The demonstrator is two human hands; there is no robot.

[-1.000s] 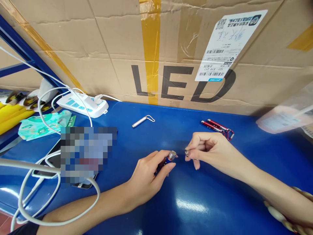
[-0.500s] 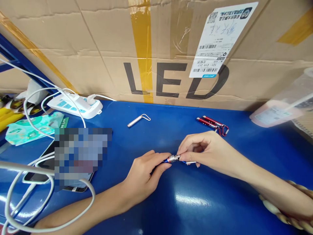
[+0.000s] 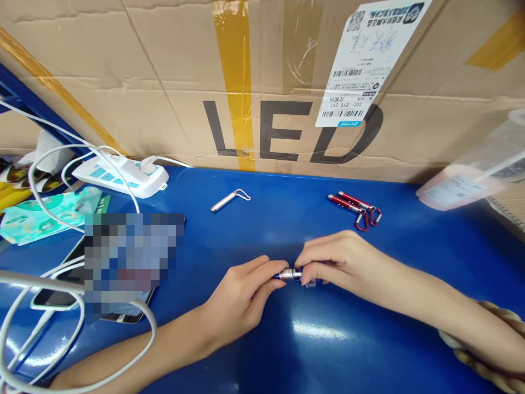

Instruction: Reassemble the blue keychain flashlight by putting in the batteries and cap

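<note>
Blue tube is pinched by the left hand, end piece by the right hand. The gap has been closed, so they seem lined up.

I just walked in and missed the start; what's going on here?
A person's left hand grips a small blue-and-silver tube, while the right hand pinches at its other end. On the blue table beyond the hands lie a silver tube and two red tubes.
</note>
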